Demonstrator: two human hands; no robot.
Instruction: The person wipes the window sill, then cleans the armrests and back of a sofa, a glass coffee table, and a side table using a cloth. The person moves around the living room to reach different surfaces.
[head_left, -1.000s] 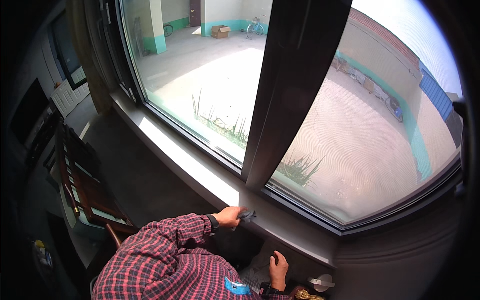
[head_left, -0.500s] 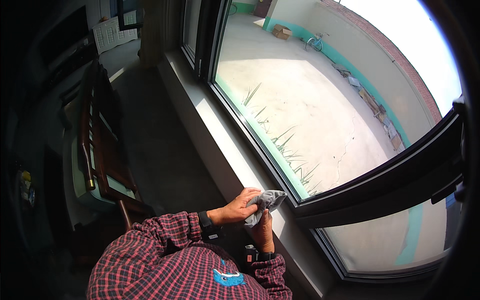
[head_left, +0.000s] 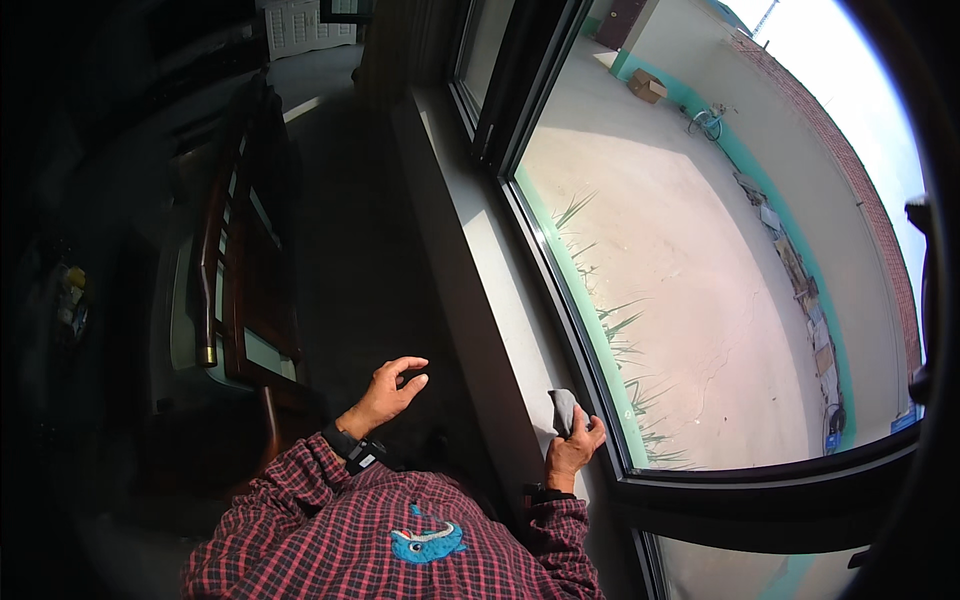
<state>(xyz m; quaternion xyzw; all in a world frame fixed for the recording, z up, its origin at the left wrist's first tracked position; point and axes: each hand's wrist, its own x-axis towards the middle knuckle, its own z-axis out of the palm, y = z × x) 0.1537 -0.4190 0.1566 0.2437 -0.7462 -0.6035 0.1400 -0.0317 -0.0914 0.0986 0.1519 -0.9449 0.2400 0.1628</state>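
A grey cloth (head_left: 563, 408), bunched up, is gripped in my right hand (head_left: 573, 446) over the window sill (head_left: 505, 275), close to the window frame. Its lower part is hidden behind my fingers. My left hand (head_left: 383, 394) hangs in the air left of the sill, apart from the cloth, with thumb and forefinger spread and nothing between them. Just right of my right hand runs the dark window frame (head_left: 560, 290), with glass above it.
A wooden bench with dark rails (head_left: 213, 260) stands to the left on the dark floor. Beyond the window lie a sunlit yard (head_left: 640, 220), green plants (head_left: 615, 325), a cardboard box (head_left: 647, 86) and a bicycle (head_left: 708, 123). A white cabinet (head_left: 310, 28) is at the far left.
My left hand has let go of the cloth and moved left. The right hand keeps the cloth and has shifted right, nearer the window frame. The view has turned.
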